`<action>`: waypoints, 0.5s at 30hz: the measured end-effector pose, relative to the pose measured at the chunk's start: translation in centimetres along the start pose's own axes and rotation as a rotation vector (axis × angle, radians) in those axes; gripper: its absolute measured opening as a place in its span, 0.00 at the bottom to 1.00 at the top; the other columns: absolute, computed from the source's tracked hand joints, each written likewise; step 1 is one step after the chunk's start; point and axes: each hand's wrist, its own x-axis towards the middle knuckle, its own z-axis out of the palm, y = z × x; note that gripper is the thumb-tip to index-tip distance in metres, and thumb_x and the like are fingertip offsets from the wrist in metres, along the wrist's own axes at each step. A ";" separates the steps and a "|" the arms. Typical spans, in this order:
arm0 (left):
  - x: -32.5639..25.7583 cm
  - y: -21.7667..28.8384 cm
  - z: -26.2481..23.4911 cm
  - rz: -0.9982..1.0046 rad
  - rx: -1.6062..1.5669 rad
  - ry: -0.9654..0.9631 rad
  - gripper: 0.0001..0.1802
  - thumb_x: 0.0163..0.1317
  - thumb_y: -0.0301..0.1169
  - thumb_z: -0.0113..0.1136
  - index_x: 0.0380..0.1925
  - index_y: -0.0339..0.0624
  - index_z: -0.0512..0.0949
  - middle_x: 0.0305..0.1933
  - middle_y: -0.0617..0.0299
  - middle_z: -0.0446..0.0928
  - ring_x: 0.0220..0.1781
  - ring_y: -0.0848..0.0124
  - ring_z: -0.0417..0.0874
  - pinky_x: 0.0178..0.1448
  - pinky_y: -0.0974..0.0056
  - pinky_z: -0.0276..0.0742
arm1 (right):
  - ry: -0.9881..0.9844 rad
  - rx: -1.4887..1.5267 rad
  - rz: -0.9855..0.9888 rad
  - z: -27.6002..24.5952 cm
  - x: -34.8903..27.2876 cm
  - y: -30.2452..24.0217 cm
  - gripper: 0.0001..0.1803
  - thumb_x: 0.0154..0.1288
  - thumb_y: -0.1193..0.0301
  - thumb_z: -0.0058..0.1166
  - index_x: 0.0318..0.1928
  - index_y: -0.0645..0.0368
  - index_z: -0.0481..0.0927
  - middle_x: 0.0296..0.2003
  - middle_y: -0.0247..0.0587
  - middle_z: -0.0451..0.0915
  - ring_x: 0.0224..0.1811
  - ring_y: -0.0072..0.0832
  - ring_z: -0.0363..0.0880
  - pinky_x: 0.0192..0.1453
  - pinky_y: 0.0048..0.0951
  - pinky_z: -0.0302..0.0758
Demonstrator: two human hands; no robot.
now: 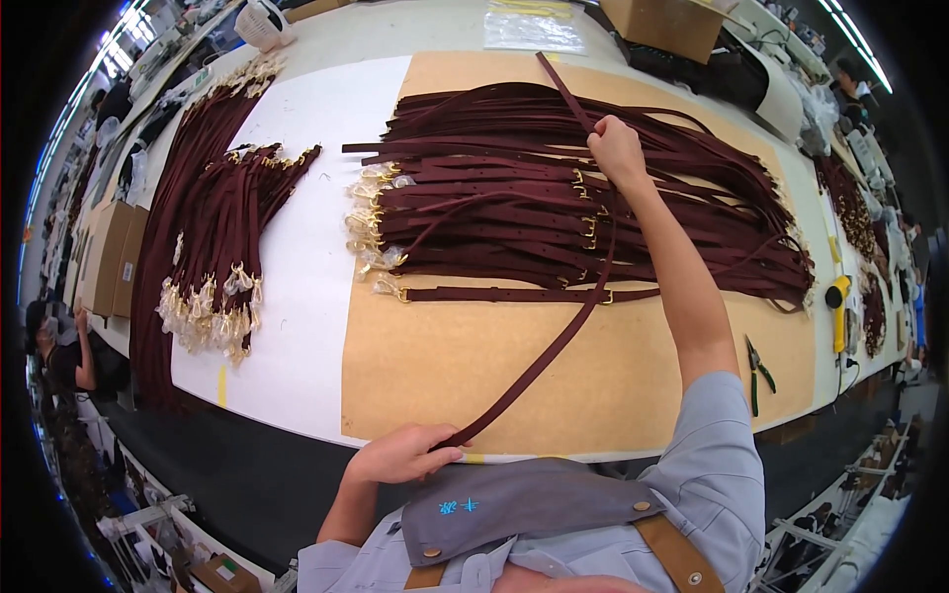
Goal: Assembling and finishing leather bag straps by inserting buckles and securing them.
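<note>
A long dark maroon strap (554,341) runs diagonally across the table from near my chest up to the far side. My left hand (403,453) pinches its near end at the table's front edge. My right hand (617,150) is stretched out and grips the same strap higher up, above a big pile of maroon straps with gold buckles (583,212). That pile lies on a brown cardboard sheet (445,366). One buckled strap (494,294) lies flat by itself at the pile's near edge.
Two more bundles of maroon straps with wrapped gold clasps (213,247) lie on white paper to the left. Green-handled pliers (757,371) and a yellow tool (839,296) sit at the right. Cardboard boxes (664,25) stand at the back. Another person (59,346) works at far left.
</note>
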 end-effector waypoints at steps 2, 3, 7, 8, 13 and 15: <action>-0.3 1.0 0.3 -0.067 -0.014 -0.004 0.18 0.71 0.36 0.49 0.55 0.38 0.73 0.23 0.66 0.71 0.21 0.77 0.75 0.27 0.69 0.73 | -0.018 -0.068 0.034 0.3 1.2 -1.6 0.13 0.58 0.72 0.48 0.41 0.64 0.79 0.39 0.62 0.81 0.47 0.57 0.79 0.53 0.50 0.75; 0.9 0.9 0.2 -0.025 -0.080 0.048 0.18 0.71 0.35 0.49 0.56 0.38 0.72 0.24 0.67 0.71 0.22 0.78 0.74 0.28 0.70 0.74 | 0.003 -0.117 0.065 2.1 4.3 -0.2 0.13 0.59 0.73 0.46 0.41 0.66 0.79 0.41 0.64 0.81 0.48 0.58 0.79 0.55 0.51 0.74; 3.0 2.5 -0.3 0.082 -0.231 0.130 0.18 0.72 0.31 0.46 0.59 0.36 0.70 0.23 0.70 0.68 0.24 0.81 0.72 0.29 0.73 0.73 | -0.013 -0.086 0.165 4.9 7.3 0.0 0.13 0.58 0.74 0.48 0.40 0.68 0.81 0.41 0.66 0.80 0.48 0.59 0.79 0.54 0.50 0.75; 3.0 2.6 -0.3 0.066 -0.235 0.095 0.18 0.72 0.30 0.45 0.59 0.36 0.69 0.23 0.70 0.67 0.23 0.82 0.72 0.29 0.74 0.73 | -0.048 -0.085 0.164 4.8 6.8 -0.4 0.14 0.59 0.74 0.46 0.41 0.67 0.81 0.42 0.64 0.80 0.48 0.57 0.79 0.54 0.49 0.75; 3.7 2.0 0.0 0.114 -0.210 0.106 0.16 0.72 0.32 0.49 0.55 0.38 0.73 0.22 0.71 0.67 0.22 0.82 0.71 0.29 0.73 0.71 | 0.037 0.134 -0.047 0.2 3.5 1.4 0.13 0.56 0.69 0.55 0.37 0.66 0.82 0.31 0.59 0.83 0.37 0.49 0.84 0.46 0.43 0.78; 4.1 2.0 0.0 0.097 -0.147 0.046 0.17 0.71 0.34 0.49 0.55 0.37 0.73 0.23 0.68 0.68 0.22 0.80 0.72 0.28 0.71 0.72 | -0.031 0.303 0.063 -3.8 0.7 1.4 0.13 0.58 0.69 0.56 0.39 0.67 0.80 0.26 0.46 0.84 0.28 0.30 0.84 0.34 0.30 0.78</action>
